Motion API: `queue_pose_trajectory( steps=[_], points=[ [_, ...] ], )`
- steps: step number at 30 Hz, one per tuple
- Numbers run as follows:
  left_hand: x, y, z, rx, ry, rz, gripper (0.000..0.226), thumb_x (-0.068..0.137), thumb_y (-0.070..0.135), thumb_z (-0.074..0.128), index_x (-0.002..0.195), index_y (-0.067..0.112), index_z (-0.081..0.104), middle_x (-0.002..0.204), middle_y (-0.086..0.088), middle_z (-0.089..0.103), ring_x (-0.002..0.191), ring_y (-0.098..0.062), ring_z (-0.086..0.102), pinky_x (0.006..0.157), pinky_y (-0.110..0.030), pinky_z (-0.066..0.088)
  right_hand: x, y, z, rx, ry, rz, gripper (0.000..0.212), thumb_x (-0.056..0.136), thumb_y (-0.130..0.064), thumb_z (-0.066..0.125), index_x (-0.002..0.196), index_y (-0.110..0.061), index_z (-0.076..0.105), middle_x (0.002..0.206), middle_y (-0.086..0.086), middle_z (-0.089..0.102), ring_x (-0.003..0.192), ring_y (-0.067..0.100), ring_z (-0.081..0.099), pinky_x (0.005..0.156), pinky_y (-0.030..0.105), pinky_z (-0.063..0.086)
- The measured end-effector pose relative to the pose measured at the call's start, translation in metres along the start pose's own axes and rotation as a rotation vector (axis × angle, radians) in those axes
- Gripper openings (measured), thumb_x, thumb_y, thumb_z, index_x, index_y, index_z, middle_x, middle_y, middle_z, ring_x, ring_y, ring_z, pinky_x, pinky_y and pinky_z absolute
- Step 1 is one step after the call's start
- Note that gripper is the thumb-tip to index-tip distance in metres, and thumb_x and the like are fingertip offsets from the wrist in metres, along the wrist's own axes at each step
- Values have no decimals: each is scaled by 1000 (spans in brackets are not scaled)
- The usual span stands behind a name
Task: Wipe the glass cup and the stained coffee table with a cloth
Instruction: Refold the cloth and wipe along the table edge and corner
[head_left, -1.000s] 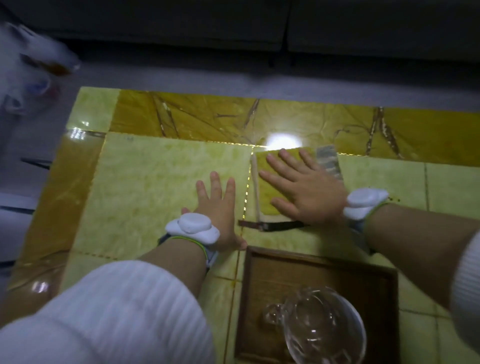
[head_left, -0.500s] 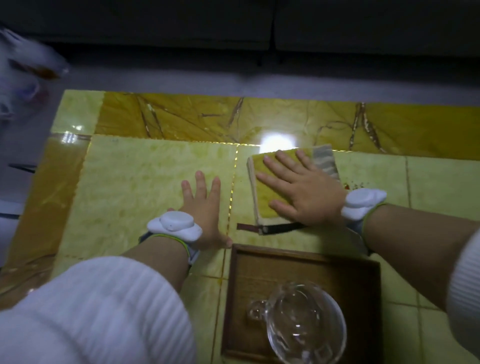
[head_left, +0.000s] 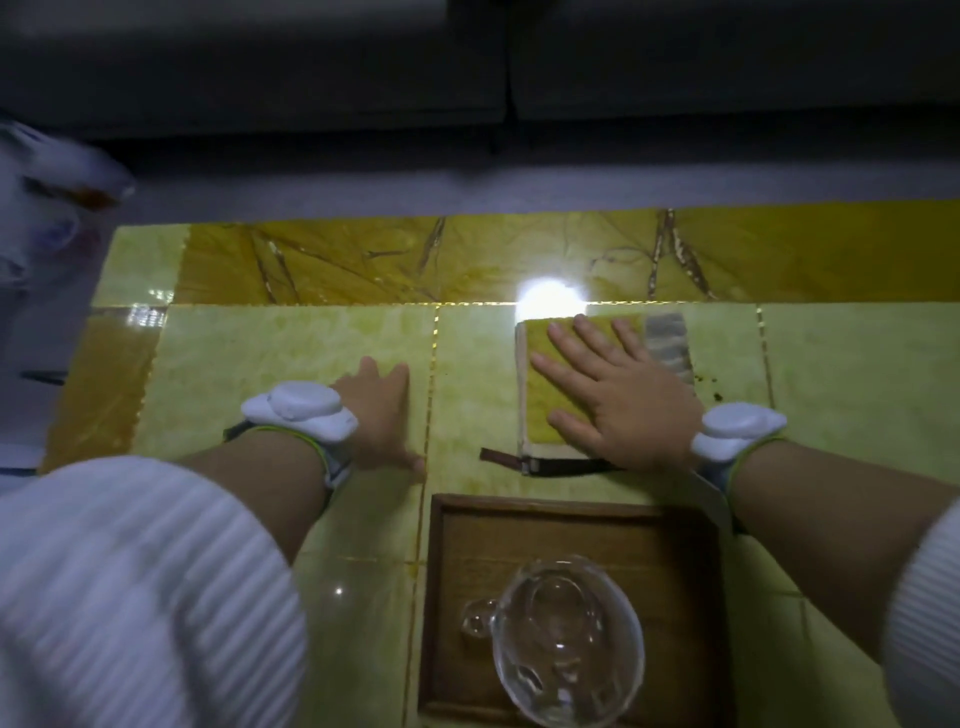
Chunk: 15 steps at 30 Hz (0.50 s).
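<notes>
A folded yellow cloth (head_left: 540, 410) with a grey striped end lies on the yellow-green tiled coffee table (head_left: 291, 353). My right hand (head_left: 618, 400) presses flat on it, fingers spread. Small dark stain specks (head_left: 714, 387) sit just right of the cloth. My left hand (head_left: 382, 410) rests flat on the bare tabletop left of a tile seam, holding nothing, and a white wrist device partly hides it. The clear glass cup (head_left: 566, 644) with a handle stands in a brown wooden tray (head_left: 452, 597) near the table's front edge, between my forearms.
A dark strap (head_left: 498, 457) lies on the table at the cloth's near edge. A lamp's bright reflection (head_left: 548, 299) shines just beyond the cloth. A dark sofa (head_left: 311, 62) runs behind the table. A blurred white object (head_left: 41, 197) sits off the table's far left corner.
My right hand has slid the cloth to the right, away from the tile seam it lay against. My left hand stays flat beside the seam. The view has shifted a little.
</notes>
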<state>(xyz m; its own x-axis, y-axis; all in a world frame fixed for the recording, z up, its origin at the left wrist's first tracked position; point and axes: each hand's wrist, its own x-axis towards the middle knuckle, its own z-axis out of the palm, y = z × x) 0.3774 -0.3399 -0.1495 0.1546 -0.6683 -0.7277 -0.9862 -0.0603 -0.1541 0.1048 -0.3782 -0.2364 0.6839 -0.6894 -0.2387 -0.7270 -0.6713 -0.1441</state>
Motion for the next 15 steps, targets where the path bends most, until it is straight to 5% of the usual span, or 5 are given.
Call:
queue_pose_trajectory(
  steps=[2,7,15],
  points=[
    [1,15,-9,-53,112,21,103,63,63,78,143,22,30,149,-15,28,131,-37,39,101,-47,45,-7,4,-2,11,1,34,69,97,-66,17,157,-36,1,165,-2,-8,152,25,-12,122,53,-2],
    [23,80,-12,-158,108,126,133,60,61,82,154,33,-8,160,-10,-23,147,-44,-11,116,-57,20,-18,19,-1,5,7,83,69,97,-65,22,157,-36,6,166,-1,-5,153,24,-8,122,52,1],
    [45,110,0,-149,115,85,151,50,65,84,151,29,-23,155,-16,-33,141,-54,-19,113,-66,19,-37,70,-5,35,16,152,69,96,-64,25,157,-35,16,166,-1,4,153,23,0,123,51,3]
  ],
)
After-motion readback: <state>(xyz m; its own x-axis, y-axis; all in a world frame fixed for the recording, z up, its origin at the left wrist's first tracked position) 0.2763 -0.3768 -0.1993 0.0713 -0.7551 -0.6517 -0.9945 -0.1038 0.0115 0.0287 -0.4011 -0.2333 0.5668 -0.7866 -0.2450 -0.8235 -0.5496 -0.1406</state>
